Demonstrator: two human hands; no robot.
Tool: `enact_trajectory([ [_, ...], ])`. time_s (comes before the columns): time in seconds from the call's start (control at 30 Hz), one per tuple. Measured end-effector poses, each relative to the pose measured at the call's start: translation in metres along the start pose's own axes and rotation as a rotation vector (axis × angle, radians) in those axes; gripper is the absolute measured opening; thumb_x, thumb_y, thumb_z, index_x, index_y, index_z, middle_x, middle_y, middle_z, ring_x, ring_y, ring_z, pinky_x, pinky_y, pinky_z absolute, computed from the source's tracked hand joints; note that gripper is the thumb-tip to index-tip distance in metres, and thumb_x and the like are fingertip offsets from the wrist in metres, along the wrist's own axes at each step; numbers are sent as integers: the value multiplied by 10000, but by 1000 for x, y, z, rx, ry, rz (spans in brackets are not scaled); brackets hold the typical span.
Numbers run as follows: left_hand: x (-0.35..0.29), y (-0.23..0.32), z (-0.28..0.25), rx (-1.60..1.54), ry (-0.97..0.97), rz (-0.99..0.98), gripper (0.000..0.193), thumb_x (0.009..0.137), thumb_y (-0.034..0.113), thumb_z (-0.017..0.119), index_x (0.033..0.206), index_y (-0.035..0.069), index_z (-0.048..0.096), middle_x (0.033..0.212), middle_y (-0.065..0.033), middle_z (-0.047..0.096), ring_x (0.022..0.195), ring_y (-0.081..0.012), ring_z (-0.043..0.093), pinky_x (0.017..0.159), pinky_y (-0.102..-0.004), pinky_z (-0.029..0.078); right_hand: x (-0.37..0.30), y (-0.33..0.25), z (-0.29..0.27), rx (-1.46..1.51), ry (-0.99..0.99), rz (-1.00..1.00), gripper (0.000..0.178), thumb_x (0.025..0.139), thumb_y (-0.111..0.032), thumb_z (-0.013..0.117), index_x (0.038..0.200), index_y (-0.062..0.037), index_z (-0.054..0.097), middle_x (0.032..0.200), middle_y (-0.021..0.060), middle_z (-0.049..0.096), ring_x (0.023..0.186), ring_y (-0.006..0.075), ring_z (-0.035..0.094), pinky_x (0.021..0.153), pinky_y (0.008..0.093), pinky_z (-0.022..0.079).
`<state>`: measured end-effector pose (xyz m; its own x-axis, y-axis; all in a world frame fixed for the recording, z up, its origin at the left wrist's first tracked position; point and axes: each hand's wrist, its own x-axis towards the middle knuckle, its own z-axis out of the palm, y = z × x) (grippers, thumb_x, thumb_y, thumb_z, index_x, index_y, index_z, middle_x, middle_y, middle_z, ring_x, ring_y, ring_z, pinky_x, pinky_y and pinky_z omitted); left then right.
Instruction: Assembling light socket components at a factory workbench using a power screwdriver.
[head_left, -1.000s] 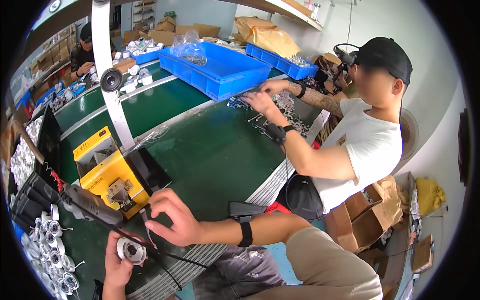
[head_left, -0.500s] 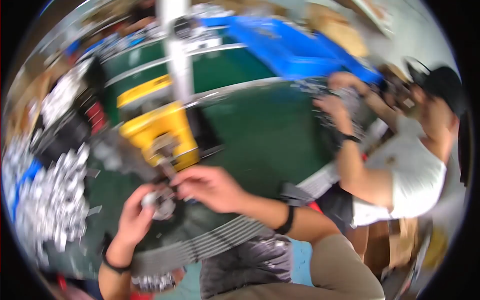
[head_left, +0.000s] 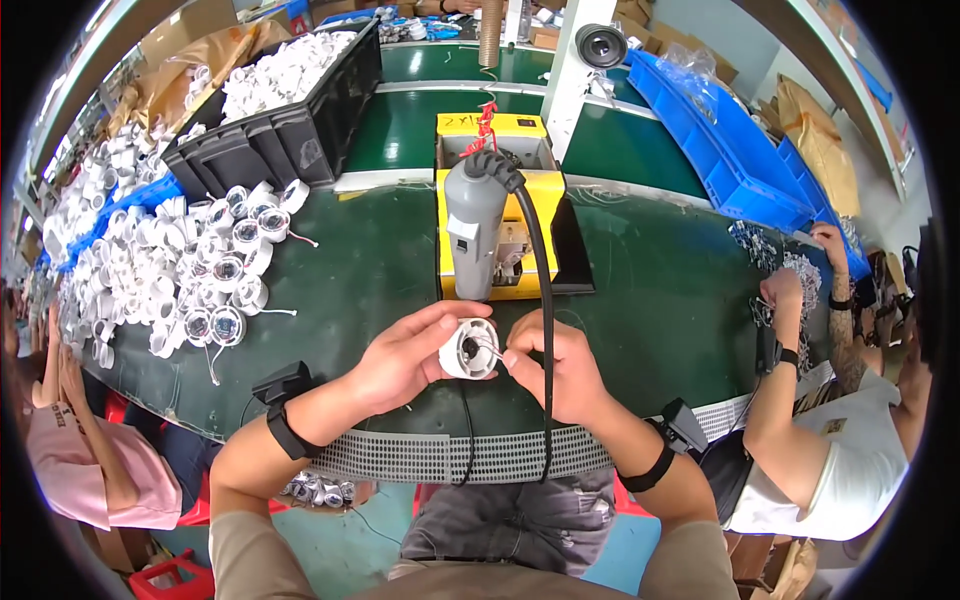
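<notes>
My left hand (head_left: pixel 395 362) holds a small white round housing (head_left: pixel 448 360), its hollow side turned toward my right hand. A dark part shows inside the housing. Thin wires (head_left: pixel 488 346) run out of the hollow to my right hand (head_left: pixel 568 378), whose thumb and forefinger pinch them. Just beyond the hands hangs a grey cylindrical power tool (head_left: pixel 472 225) on a coiled spring, with red cord tied at the top. Its black cable (head_left: pixel 547 300) loops down in front of my right hand. Behind the tool stands a yellow box-shaped fixture (head_left: pixel 542 195).
Many white round housings (head_left: pixel 215 255), some with wires, are heaped on the green table (head_left: pixel 330 340) at left. A black crate (head_left: pixel 270 130) of white parts stands beyond. Blue trays (head_left: pixel 735 165) lie far right. A co-worker's hands (head_left: pixel 785 290) handle wire bundles at right; another person sits left.
The view has swung and become sharp. My hands now appear nearer the middle of the picture, with the housing still in my left. The grey tool now hangs plainly beyond them.
</notes>
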<state>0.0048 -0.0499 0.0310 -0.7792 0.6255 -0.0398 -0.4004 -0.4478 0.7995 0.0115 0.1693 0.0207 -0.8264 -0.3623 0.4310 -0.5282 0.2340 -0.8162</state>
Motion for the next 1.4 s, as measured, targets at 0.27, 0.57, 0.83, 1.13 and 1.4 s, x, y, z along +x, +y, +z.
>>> enact_trajectory([
  [0.27, 1, -7, 3, 71, 2, 32, 416, 1031, 224, 411, 1399, 31, 402, 1242, -87, 556, 1167, -179, 539, 1001, -328, 436, -3, -1, 3, 278, -62, 282, 170, 951, -109, 547, 815, -8, 557, 755, 32, 550, 689, 105, 509, 626, 260, 410],
  [0.57, -3, -16, 0, 244, 90, 127, 321, 1017, 128, 437, 1299, 17, 542, 1321, -98, 528, 1174, -156, 504, 1011, -302, 384, 4, -22, -6, -163, 225, -20, 203, 780, -56, 750, 947, -23, 640, 879, 83, 587, 787, 137, 605, 634, 272, 471],
  [0.83, 0, -20, 3, 327, -56, 486, 375, 1004, 108, 443, 1369, 22, 438, 1380, -126, 475, 1241, -205, 477, 1032, -353, 378, -4, -34, -8, 33, 78, -52, 183, 787, 8, 727, 960, 33, 672, 710, 103, 654, 508, 135, 618, 468, 250, 480],
  [1.13, -3, -19, 7, 225, -205, 255, 556, 1005, 116, 408, 1494, 2, 169, 1524, -114, 273, 1406, -242, 280, 1128, -377, 250, -11, -24, 12, 357, 108, 151, 213, 794, 72, 698, 998, 50, 644, 828, 128, 648, 680, 185, 681, 584, 260, 568],
  [1.4, -4, -21, 14, 250, -214, 280, 642, 1009, 149, 417, 1519, 72, 35, 1547, -119, 189, 1421, -229, 220, 1137, -352, 210, 2, -28, 27, 472, 325, 18, 418, 710, 49, 787, 1065, 16, 568, 950, 71, 580, 860, 187, 628, 721, 302, 543],
])
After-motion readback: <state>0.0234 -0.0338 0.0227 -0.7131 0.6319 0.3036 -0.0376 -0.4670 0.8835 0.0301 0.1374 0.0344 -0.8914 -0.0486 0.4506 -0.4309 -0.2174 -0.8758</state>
